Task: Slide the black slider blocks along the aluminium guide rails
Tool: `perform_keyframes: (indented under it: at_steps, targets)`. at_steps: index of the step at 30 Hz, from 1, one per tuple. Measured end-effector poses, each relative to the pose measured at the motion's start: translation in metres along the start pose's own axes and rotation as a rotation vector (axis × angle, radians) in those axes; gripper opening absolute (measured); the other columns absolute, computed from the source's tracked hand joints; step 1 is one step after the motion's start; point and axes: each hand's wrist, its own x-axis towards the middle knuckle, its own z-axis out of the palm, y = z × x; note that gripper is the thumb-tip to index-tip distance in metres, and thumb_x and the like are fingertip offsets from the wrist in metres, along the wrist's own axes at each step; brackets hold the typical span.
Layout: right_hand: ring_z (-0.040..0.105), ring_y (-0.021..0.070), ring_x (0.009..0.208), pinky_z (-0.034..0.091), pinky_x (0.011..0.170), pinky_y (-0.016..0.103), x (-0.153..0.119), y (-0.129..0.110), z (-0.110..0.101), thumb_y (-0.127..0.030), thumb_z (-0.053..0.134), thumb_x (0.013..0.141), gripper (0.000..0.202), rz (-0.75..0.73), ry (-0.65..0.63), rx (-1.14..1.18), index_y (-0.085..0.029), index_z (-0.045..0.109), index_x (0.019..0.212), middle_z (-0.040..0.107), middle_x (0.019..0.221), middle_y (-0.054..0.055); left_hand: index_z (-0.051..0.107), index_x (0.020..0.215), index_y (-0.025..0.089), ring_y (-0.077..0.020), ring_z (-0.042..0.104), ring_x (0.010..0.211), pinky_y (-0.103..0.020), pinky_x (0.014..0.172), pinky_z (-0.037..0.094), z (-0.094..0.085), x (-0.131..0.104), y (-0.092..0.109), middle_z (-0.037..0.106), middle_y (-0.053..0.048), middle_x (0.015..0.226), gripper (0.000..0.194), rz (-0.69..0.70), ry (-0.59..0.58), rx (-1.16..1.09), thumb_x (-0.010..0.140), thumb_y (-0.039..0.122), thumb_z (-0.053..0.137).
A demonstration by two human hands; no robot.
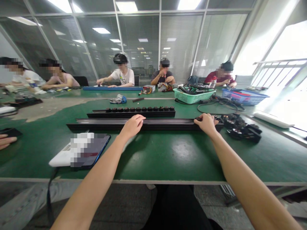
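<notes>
A long black channel-shaped rail [168, 125] lies left to right across the green table. My left hand [133, 125] rests over its middle, fingers together on the far edge, wrapped on the rail. Near the rail's right end, my right hand [206, 123] is closed with thumb and fingers pinched on a small black part [198, 119], partly hidden by the fingers. Behind it lies a second black rail [144, 113] carrying a row of several round black pieces. A pile of black parts [244, 129] sits right of my right hand.
A white device [63, 155] and a dark phone [96, 150] lie at the left front. Farther back are a green basket [194, 96] with cables, a blue basket [247, 98] and a crumpled cloth [118, 99]. Several people sit opposite; another person's hand [7, 141] is at the left edge.
</notes>
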Motion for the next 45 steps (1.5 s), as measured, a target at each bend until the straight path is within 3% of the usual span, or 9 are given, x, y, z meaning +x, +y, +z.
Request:
perform_keyframes:
  at_steps: [8,16,20,25,33,40,45]
  targets:
    - [0.039,0.0372,0.118,0.029,0.096,0.05,-0.015,-0.002,0.002,-0.047,0.053,0.091,0.042,0.021,0.075,-0.007,-0.017,0.063,0.119,0.054,0.122,0.019,0.07,0.123,0.021,-0.0243,0.064,0.121,-0.044,0.111,0.051,0.002,0.0,-0.003,0.068,-0.009,0.129,0.035,0.007,0.009,-0.024,0.101,0.022,0.043]
    - [0.04,0.0356,0.113,0.028,0.096,0.05,-0.016,-0.001,-0.003,-0.064,0.045,0.094,0.051,0.011,0.09,0.055,-0.018,0.067,0.1,0.057,0.111,0.016,0.07,0.123,0.021,-0.0243,0.064,0.12,-0.042,0.109,0.051,0.001,0.0,0.0,0.068,-0.008,0.129,0.035,0.0,0.012,-0.013,0.101,0.023,0.043]
    - [0.04,0.0351,0.111,0.028,0.095,0.049,-0.014,0.002,-0.004,-0.061,0.047,0.094,0.048,-0.007,0.105,0.05,-0.018,0.069,0.094,0.059,0.107,0.016,0.07,0.123,0.021,-0.0243,0.064,0.121,-0.043,0.111,0.05,0.0,0.0,0.0,0.068,-0.009,0.129,0.036,0.0,0.013,-0.018,0.101,0.022,0.043]
    - [0.04,0.0359,0.113,0.028,0.094,0.049,-0.011,0.007,-0.005,-0.051,0.056,0.09,0.037,0.017,0.102,0.005,-0.017,0.072,0.097,0.06,0.108,0.016,0.07,0.124,0.019,-0.0248,0.063,0.122,-0.044,0.111,0.05,0.001,0.001,-0.001,0.068,-0.01,0.13,0.036,0.007,0.006,-0.015,0.101,0.022,0.042]
    - [0.04,0.0352,0.111,0.027,0.094,0.05,-0.01,0.012,-0.007,-0.047,0.058,0.087,0.033,0.072,0.127,0.027,-0.018,0.072,0.093,0.06,0.109,0.016,0.069,0.124,0.018,-0.0246,0.063,0.122,-0.044,0.111,0.05,0.002,0.0,-0.002,0.068,-0.009,0.13,0.037,0.012,0.007,-0.01,0.102,0.024,0.041]
    - [0.042,0.0356,0.111,0.028,0.097,0.051,-0.01,0.013,-0.009,-0.051,0.057,0.088,0.036,0.078,0.127,0.045,-0.018,0.07,0.092,0.062,0.107,0.017,0.07,0.123,0.021,-0.0242,0.063,0.122,-0.043,0.112,0.05,0.002,0.0,-0.002,0.068,-0.008,0.13,0.037,0.007,0.008,-0.018,0.101,0.024,0.041]
    - [0.042,0.0376,0.113,0.029,0.097,0.053,-0.011,0.015,-0.013,-0.061,0.053,0.09,0.051,0.118,0.151,0.01,-0.016,0.071,0.104,0.061,0.112,0.02,0.07,0.123,0.022,-0.0244,0.063,0.122,-0.044,0.111,0.05,0.002,0.0,-0.002,0.068,-0.008,0.129,0.037,0.007,0.008,-0.03,0.101,0.025,0.041]
